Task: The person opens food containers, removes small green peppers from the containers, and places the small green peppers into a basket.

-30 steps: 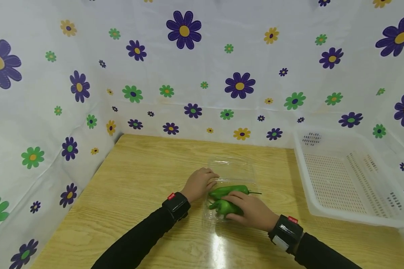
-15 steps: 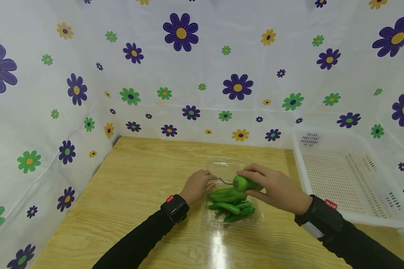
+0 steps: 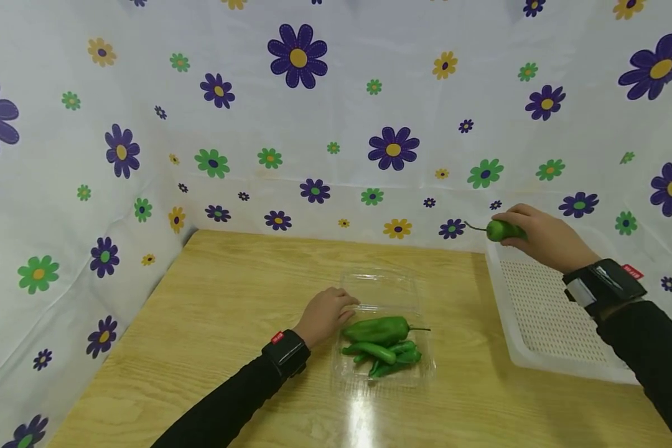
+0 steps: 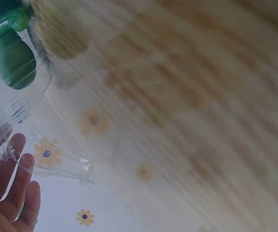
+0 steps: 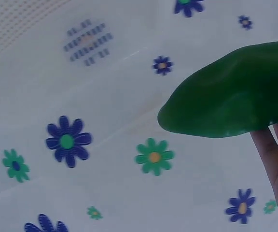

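My right hand [image 3: 549, 239] holds a large green pepper [image 3: 501, 231] in the air over the back left part of a white basket, the thin stem pointing left. In the right wrist view, the smooth tapering end of this pepper [image 5: 226, 96] shows above my fingers [image 5: 269, 154]. A clear plastic clamshell box [image 3: 383, 378] lies on the table with its lid folded back. My left hand [image 3: 323, 316] pinches its left edge near the hinge; the left wrist view shows the fingers [image 4: 20, 179] at the plastic. Inside lie another large green pepper [image 3: 376, 330] and several small green peppers [image 3: 378, 352].
The white perforated basket [image 3: 512, 330] stands at the right of the wooden table [image 3: 246, 280], partly hidden by my right arm. A white flower-print cloth [image 3: 246, 118] hangs behind and along the left side.
My right hand has lifted the large pepper out of the box and carried it right and upward, over the basket. My left hand has stayed at the box.
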Available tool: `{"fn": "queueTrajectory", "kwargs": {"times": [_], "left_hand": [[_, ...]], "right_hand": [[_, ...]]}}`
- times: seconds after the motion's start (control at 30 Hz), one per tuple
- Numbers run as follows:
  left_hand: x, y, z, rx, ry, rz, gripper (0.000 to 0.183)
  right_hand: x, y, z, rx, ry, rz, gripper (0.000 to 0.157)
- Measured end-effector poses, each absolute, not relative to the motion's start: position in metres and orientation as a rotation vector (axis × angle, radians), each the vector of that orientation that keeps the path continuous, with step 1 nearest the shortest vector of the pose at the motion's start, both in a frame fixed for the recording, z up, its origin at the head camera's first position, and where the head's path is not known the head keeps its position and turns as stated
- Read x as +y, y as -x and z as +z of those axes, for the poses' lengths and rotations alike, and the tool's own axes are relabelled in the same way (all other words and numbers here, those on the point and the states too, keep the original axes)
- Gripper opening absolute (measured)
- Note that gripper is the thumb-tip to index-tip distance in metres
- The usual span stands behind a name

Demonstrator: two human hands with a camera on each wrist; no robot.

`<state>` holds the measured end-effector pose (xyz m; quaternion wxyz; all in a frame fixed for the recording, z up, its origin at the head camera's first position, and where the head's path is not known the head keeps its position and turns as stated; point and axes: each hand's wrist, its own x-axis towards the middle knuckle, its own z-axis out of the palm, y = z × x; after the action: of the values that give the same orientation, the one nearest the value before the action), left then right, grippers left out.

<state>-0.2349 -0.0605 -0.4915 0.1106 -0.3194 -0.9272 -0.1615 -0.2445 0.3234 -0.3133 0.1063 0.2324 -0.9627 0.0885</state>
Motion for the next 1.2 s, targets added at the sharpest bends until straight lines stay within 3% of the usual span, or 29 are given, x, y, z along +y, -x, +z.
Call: {"fn": "queueTrajectory", "kwargs": {"times": [0.43, 0.9, 1.2], "left_hand": [[-0.061, 0.234, -0.493, -2.712, 0.944, -0.485, 0.020], [-0.063, 0.232, -0.495, -2.678, 0.960, -0.488, 0.018], [-0.063, 0.230, -0.492, -2.695, 0.940, -0.479, 0.019]], "right_hand": [[0.404, 0.296, -0.373, -3.144, -0.378, 0.281, 0.044], [0.428, 0.328, -0.432, -3.346, -0.286, 0.194, 0.042], [0.429, 0.337, -0.450, -3.408, -0.409, 0.108, 0.039]]}}
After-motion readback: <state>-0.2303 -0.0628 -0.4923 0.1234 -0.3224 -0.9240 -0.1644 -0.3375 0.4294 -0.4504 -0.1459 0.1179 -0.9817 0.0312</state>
